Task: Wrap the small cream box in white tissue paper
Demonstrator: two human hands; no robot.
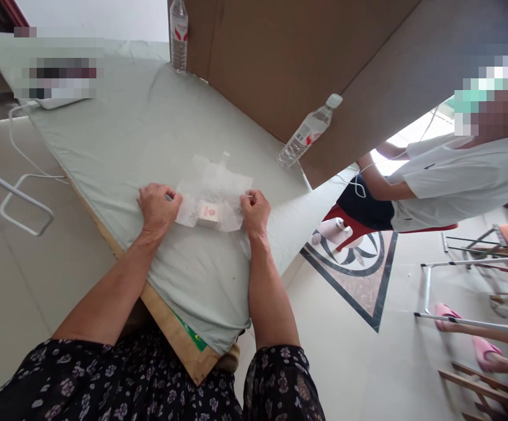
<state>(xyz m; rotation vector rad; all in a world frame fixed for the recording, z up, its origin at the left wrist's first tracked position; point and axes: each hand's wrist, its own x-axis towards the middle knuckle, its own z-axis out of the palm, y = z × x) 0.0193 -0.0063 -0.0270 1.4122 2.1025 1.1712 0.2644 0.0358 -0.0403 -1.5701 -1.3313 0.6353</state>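
Observation:
A sheet of translucent bubble wrap (212, 178) lies spread out on the table's pale green cloth (117, 126). On the near part of the sheet sits a small whitish box (208, 211) with a reddish round mark on top. My left hand (159, 206) is closed, pinching the sheet's left edge between thumb and finger. At the opposite edge, my right hand (256, 211) pinches the wrap in the same way. Neither hand touches the box.
A tall cardboard panel (271, 64) stands across the table. One water bottle (305, 131) leans by it, and another bottle (179, 36) stands at its far end. Right of the panel sits a person in a white shirt (459, 181). White cables (17, 146) hang at the left.

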